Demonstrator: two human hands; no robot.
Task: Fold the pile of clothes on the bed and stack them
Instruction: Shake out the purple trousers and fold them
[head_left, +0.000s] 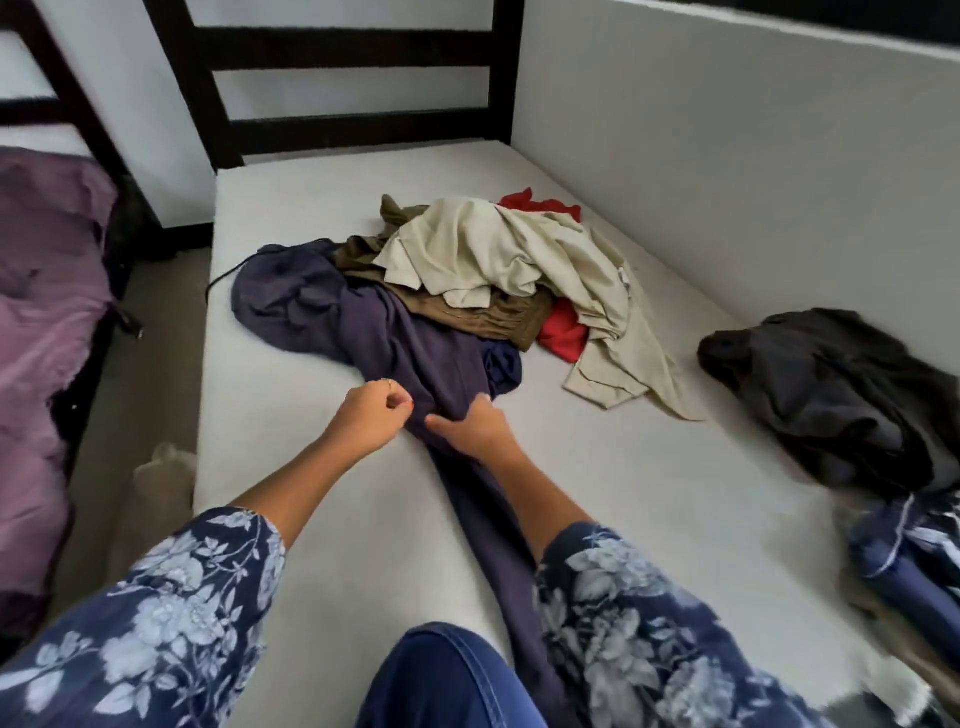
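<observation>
Purple pants (415, 353) lie long on the bed (649, 467), both my hands on them. L hand (366, 418) pinches the cloth edge; R hand (475, 428) grips a fold. Clothes pile (498, 270) sits just past my fingers.

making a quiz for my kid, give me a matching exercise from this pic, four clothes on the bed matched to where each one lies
Things:
1. purple garment
2. cream garment
3. red garment
4. dark grey garment

Places:
A. top of the pile
B. alone by the wall on the right
C. stretched toward the person, gripped by both hands
D. peeking out from under the pile

Pairs: 1-C, 2-A, 3-D, 4-B
</observation>
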